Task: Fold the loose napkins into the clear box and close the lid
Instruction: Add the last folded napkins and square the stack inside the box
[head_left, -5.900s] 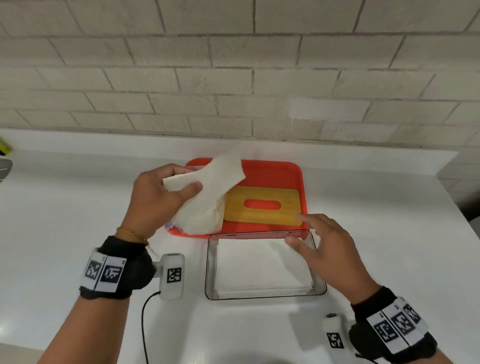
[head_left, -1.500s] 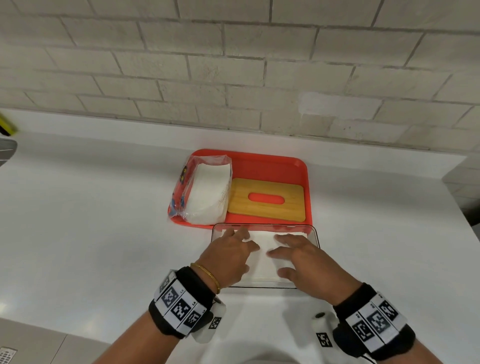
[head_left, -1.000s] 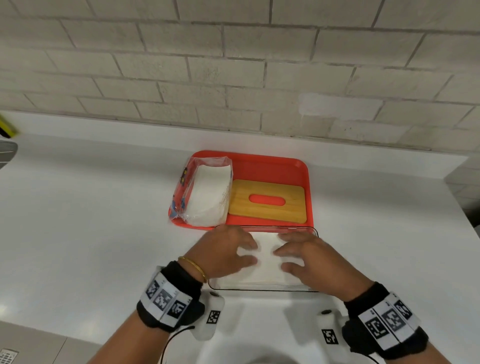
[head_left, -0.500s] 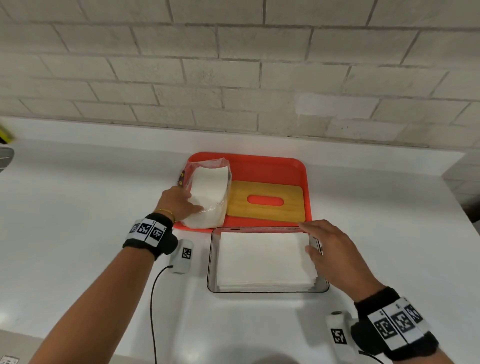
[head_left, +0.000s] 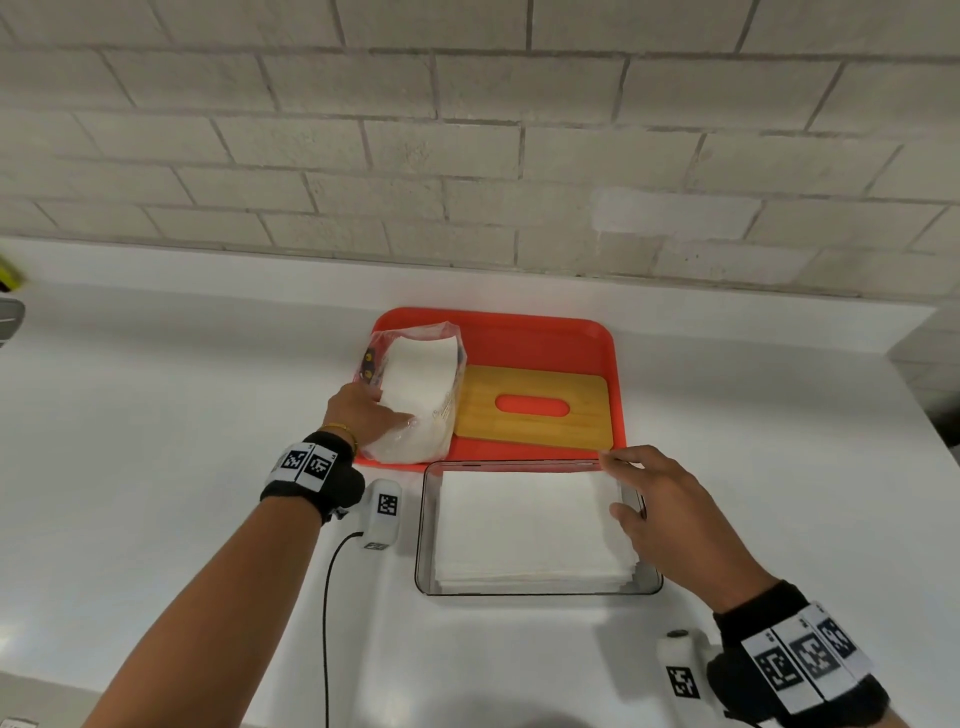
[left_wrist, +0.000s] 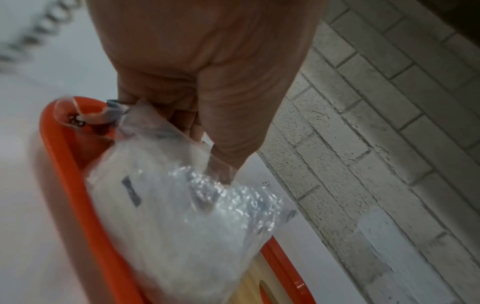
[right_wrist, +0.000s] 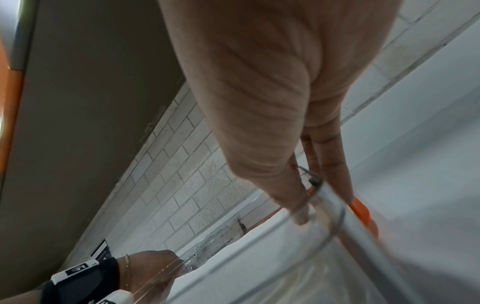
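A clear box (head_left: 423, 530) sits on the white counter with a stack of folded white napkins (head_left: 524, 525) inside, uncovered. My right hand (head_left: 626, 483) pinches the box's far right corner, thumb inside and fingers outside the wall (right_wrist: 337, 216). Behind the box, a red tray (head_left: 519, 332) carries the wooden lid (head_left: 535, 408) with its oval slot, and a plastic pack of napkins (head_left: 415, 395). My left hand (head_left: 371, 418) grips this pack at its near left side. In the left wrist view its fingers (left_wrist: 187, 121) curl into the crinkled plastic (left_wrist: 182, 216).
A grey brick wall (head_left: 467, 156) backs the counter (head_left: 156, 415). White sensor pods hang at both wrists, the left one (head_left: 384, 512) with a black cable beside the box. A dark object (head_left: 8, 322) pokes in at the far left edge.
Both hands have left the napkin stack they were pressing flat. The left hand reached up to the pack on the tray. The right hand shifted to the box's far right corner.
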